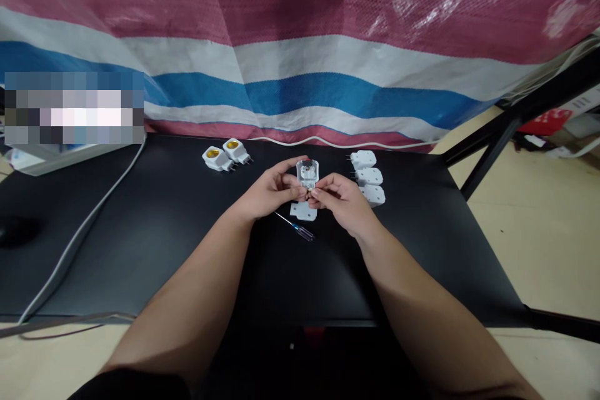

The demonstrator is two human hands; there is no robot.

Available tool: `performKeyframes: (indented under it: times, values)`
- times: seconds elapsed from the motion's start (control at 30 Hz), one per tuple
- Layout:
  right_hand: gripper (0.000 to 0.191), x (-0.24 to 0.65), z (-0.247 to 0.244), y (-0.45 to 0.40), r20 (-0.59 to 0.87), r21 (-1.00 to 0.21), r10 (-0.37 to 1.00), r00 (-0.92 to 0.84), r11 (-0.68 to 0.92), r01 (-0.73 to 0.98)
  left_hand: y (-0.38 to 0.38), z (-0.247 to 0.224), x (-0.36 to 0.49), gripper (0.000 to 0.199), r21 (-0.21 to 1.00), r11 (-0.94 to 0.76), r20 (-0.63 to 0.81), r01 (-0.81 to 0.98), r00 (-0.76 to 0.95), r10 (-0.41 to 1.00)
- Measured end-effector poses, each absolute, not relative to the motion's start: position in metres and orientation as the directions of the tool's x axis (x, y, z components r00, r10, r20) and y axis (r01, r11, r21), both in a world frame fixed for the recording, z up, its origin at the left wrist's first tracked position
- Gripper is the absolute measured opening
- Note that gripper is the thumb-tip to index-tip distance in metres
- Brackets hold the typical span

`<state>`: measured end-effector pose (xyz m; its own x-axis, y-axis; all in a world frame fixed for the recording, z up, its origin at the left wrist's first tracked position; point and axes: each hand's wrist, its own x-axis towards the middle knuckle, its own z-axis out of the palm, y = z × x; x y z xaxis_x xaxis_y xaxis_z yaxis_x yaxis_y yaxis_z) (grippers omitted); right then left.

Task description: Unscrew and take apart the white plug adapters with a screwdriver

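**Held item:** an open white lamp-holder housing (307,174), its inner metal parts showing, is raised just above the middle of the far half of the black tabletop (422,262). You grip it with both hands.

**Left hand** (272,189): closed around the housing's left side, fingers curled over its lower left corner.

**Right hand** (340,201): pinching the housing's lower edge between the fingertips (319,186), close against the left hand.

**Directly below the hands:** one loose white cover plate (303,211), lying flat and touching neither hand. Just beside it lies a small screwdriver (295,227) with a blue and clear handle, its shaft pointing toward the far left.

**Toward the far edge, left of the hands:** two white lamp-holder adapters (219,154), each with a yellow centre and metal prongs, lying side by side and touching.

**Toward the far edge, right of the hands:** three white adapter bodies (368,176) in a short, close column, prongs toward the left.

**Surroundings:** a white cable (79,240) runs across the left of the tabletop. A striped pink, white and blue tarpaulin (300,75) hangs beyond the far edge.
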<state>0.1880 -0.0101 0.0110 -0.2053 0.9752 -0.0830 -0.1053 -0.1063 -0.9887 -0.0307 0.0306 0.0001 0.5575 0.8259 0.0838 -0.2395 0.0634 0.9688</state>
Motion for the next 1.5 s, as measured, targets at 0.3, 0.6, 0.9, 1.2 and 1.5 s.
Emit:
performKeyframes:
  times: [0.3, 0.6, 0.9, 1.2, 1.5]
  values:
    - [0.037, 0.187, 0.0116, -0.0098, -0.082, -0.988, 0.977, -0.198, -0.105, -0.113, 0.0316, -0.0006, -0.0319, 0.085, 0.968, 0.047, 0.102, -0.246, 0.561, 0.821]
    - [0.039, 0.187, 0.0162, -0.0114, -0.094, -0.985, 0.972, -0.217, -0.122, -0.119, 0.0313, 0.0025, -0.033, 0.085, 0.971, 0.016, 0.124, -0.237, 0.563, 0.817]
    - [0.038, 0.1874, 0.0135, -0.0104, -0.07, -0.987, 0.974, -0.214, -0.099, -0.126, 0.0314, 0.0008, -0.0318, 0.081, 0.965, 0.009, 0.145, -0.262, 0.561, 0.815]
    - [0.04, 0.1859, 0.0131, -0.0108, -0.085, -0.989, 0.975, -0.203, -0.107, -0.099, 0.0285, 0.0051, -0.0295, 0.079, 0.967, -0.003, 0.146, -0.255, 0.544, 0.826]
    - [0.038, 0.1857, 0.0128, -0.0115, -0.021, -0.996, 0.98, -0.196, -0.036, -0.076, 0.0277, 0.0073, -0.0299, 0.08, 0.967, -0.012, 0.15, -0.254, 0.533, 0.832]
